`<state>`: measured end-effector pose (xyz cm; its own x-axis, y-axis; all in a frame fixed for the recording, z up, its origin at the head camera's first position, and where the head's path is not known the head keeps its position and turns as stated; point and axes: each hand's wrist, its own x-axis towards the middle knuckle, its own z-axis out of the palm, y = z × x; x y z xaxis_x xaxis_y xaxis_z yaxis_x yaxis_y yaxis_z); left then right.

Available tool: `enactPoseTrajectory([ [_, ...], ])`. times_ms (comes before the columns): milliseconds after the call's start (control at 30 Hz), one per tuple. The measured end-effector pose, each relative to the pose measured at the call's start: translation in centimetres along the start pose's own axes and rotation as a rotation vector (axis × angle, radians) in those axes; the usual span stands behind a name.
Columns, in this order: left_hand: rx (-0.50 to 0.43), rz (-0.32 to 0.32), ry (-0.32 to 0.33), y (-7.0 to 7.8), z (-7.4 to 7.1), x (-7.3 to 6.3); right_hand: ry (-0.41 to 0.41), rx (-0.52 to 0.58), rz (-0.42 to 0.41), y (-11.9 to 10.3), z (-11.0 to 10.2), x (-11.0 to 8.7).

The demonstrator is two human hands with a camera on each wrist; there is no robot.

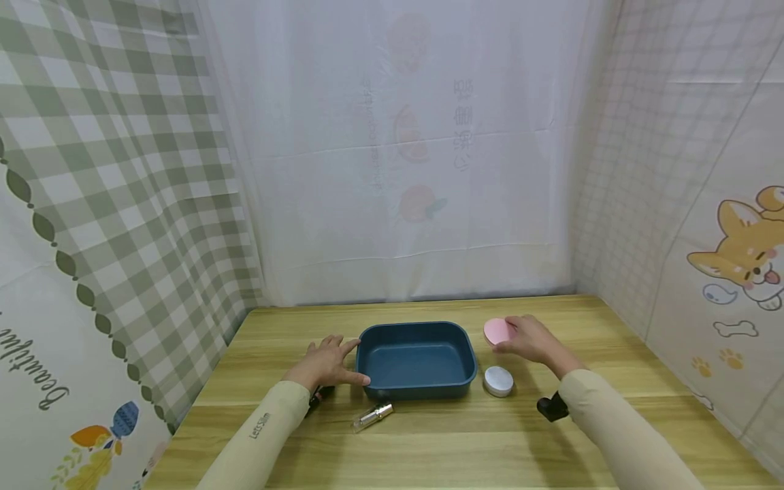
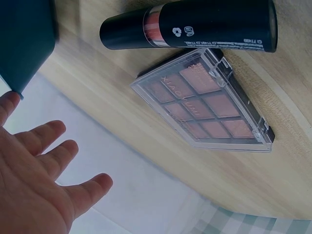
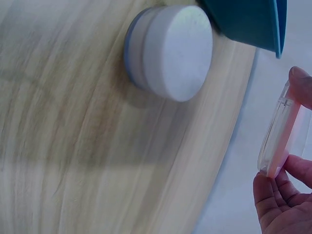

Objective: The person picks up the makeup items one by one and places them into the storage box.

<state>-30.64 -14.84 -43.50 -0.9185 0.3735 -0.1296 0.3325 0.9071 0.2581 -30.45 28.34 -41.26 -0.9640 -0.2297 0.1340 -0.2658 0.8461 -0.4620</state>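
My right hand (image 1: 531, 340) pinches a pink round case with a clear side (image 1: 497, 331) between thumb and fingers, to the right of the blue tray (image 1: 422, 393). Seen edge-on in the right wrist view, that case (image 3: 280, 139) stands tilted, off the table. My left hand (image 1: 327, 364) has its fingers spread, thumb and index fingertip at the tray's left rim. Near it in the left wrist view lie an eyeshadow palette (image 2: 209, 105) with a clear lid and a black cosmetic tube (image 2: 219, 27).
A white lidded jar (image 1: 499, 381) sits just right of the tray. In front of the tray lies a small clear tube with a shiny metallic end (image 1: 372, 416). Some black object (image 1: 552, 407) is partly hidden by the right sleeve. Curtains hang behind and on both sides.
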Motion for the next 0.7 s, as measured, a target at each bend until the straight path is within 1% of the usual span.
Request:
enactPoseTrajectory([
  [133, -0.008, -0.006, -0.009, 0.0, -0.1, 0.1, 0.002, 0.010, -0.001, -0.9, 0.1, 0.4],
  [300, -0.022, -0.016, -0.013, 0.0, 0.0, 0.1, 0.015, 0.024, -0.023, -1.8, 0.5, 1.1],
  [367, -0.021, -0.020, -0.015, 0.0, 0.1, 0.1, 0.012, 0.031, -0.032, -2.3, 0.7, 1.4],
  [700, -0.026, -0.028, -0.010, -0.1, 0.3, 0.2, -0.015, 0.060, -0.025, -4.3, 1.8, 2.5],
])
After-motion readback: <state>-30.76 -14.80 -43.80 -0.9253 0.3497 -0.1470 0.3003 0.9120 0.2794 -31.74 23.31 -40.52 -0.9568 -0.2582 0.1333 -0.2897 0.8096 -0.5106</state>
